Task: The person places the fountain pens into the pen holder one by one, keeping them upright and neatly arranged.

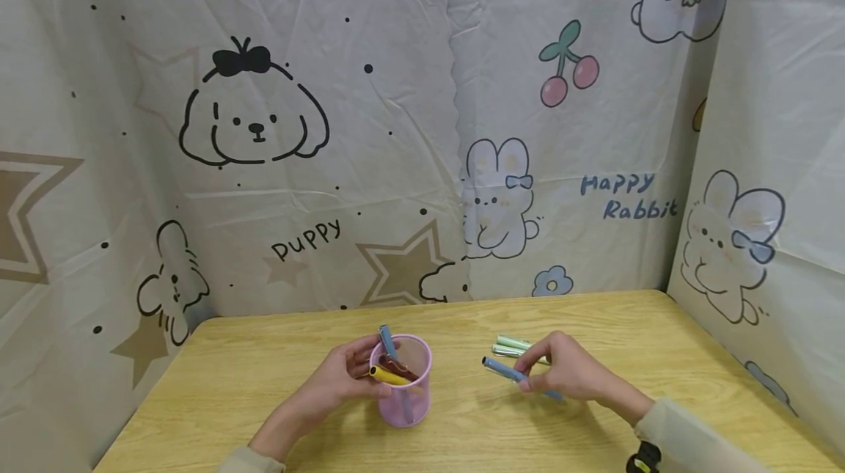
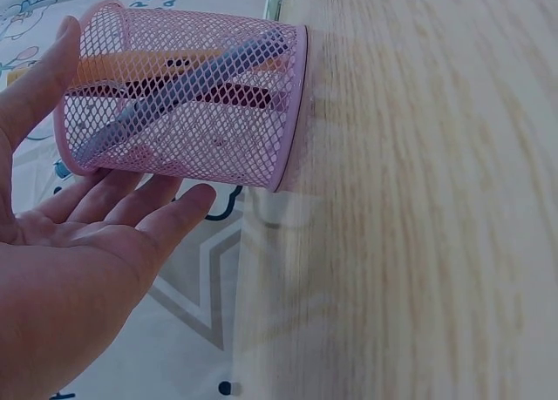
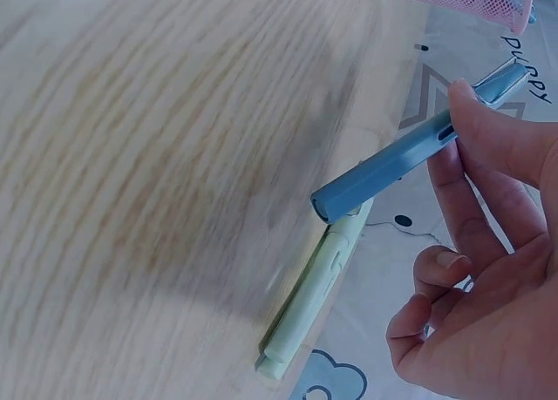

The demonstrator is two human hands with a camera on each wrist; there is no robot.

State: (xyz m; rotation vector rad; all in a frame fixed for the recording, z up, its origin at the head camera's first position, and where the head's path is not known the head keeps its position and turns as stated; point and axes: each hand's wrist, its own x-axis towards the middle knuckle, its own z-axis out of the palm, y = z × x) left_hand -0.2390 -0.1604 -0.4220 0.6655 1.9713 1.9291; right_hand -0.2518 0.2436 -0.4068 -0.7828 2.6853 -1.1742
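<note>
A pink mesh pen cup [image 2: 222, 152] stands upright on the table, with my left hand [image 1: 338, 379] holding its left side, thumb in front and fingers behind. Inside lean a blue pen [image 1: 387, 342], a yellow pen [image 1: 391, 376] and a dark red pen [image 1: 397, 366]. To the right, my right hand [image 1: 573, 369] pinches another blue pen [image 3: 384, 173] between thumb and fingers, just above the tabletop. In the right wrist view its other fingers are curled loosely. Beyond that pen, two light green pens [image 1: 510, 350] lie side by side, partly hidden by the right hand.
The wooden table [image 1: 277, 356] has rounded back corners. A white printed curtain [image 1: 396, 187] hangs behind it and along both sides. A dark band [image 1: 643, 456] is by the right sleeve.
</note>
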